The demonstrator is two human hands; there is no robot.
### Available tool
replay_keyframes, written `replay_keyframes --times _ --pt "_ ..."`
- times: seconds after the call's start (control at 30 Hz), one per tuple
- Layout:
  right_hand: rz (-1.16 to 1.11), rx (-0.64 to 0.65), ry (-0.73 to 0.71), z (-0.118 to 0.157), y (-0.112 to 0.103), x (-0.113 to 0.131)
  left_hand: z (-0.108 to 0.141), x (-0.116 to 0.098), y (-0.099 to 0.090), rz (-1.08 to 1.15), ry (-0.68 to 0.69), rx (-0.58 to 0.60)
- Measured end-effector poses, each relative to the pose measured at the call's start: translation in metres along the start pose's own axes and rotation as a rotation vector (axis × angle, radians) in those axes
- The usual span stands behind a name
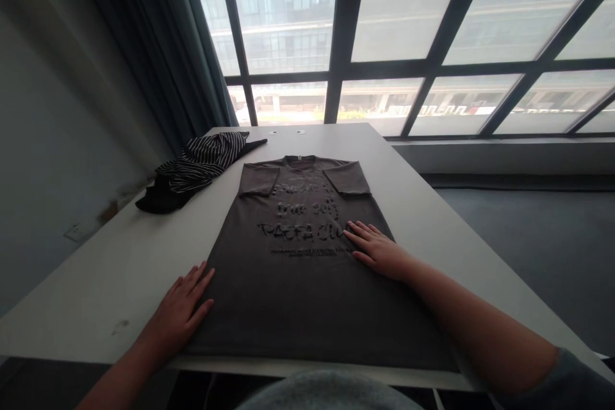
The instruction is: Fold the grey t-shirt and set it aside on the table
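Observation:
A dark grey T-shirt (307, 301) lies flat, front side up, with its collar toward the window and its hem along the near table edge. Both short sleeves are laid inward over the chest, beside raised dark lettering. My left hand (180, 307) rests at the shirt's left side edge, fingers stretched out, partly on the table and touching the cloth. Flat on the right part of the shirt lies my right hand (377, 248), its fingers spread over the end of the lettering. Neither hand grips anything.
The shirt is on a white table (110, 269). A crumpled black-and-white striped garment (202, 163) lies at the table's far left. Beyond stand a dark curtain (158, 45) and large framed windows (336, 25). Grey floor (519, 237) shows to the right.

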State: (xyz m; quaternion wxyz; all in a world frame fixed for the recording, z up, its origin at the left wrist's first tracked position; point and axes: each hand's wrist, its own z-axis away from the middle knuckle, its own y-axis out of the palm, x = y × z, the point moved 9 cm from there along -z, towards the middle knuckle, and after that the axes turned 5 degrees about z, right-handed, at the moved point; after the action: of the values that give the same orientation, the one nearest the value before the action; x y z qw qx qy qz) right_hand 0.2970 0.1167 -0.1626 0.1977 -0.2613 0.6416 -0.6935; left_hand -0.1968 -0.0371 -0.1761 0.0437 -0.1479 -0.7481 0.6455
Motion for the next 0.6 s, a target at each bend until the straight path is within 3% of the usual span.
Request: replay_keyframes --times 0.27,0.37,0.47,0.6 --pt "-0.026 0.038 0.008 0.003 -0.005 0.0 0.025 0.0 -0.017 0.022 0.073 -0.054" --pt "-0.115 0.05 -0.006 -0.01 -0.012 0.002 0.027 -0.002 -0.025 0.057 0.063 -0.1" --pt "-0.186 0.047 0.017 -0.049 -0.026 0.001 0.027 -0.002 -0.032 0.105 0.029 -0.157" --pt "-0.087 0.047 0.063 -0.13 -0.042 0.006 0.025 -0.005 -0.04 0.159 0.029 -0.202"
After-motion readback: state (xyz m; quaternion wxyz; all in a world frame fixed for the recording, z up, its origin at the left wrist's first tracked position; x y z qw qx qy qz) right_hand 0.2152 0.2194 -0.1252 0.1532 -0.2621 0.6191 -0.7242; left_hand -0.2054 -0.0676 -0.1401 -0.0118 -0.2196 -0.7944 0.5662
